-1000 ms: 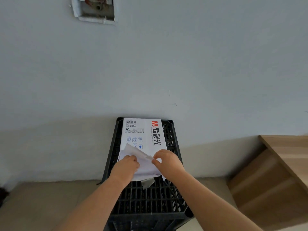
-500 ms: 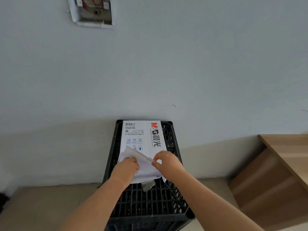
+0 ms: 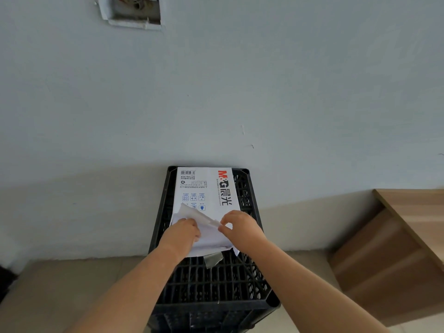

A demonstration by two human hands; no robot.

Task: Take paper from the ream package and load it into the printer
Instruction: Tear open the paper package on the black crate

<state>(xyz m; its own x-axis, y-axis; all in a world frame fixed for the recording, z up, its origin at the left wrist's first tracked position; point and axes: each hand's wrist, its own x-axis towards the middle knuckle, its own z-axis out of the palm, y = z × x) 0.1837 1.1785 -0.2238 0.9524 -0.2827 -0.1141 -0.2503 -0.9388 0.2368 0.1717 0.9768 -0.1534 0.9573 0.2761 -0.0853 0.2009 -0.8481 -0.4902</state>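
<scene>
A white ream package printed with a red-and-black logo lies flat on an upturned black plastic crate against a pale blue wall, its near end torn open. The left hand presses on the opened wrapper flap, its grip curled shut on the loose wrapping, while the right hand, just beside it, pinches the flap's torn edge between thumb and fingertips. A grey scrap of tape hangs below both grips. Well right of them stands a wooden table.
</scene>
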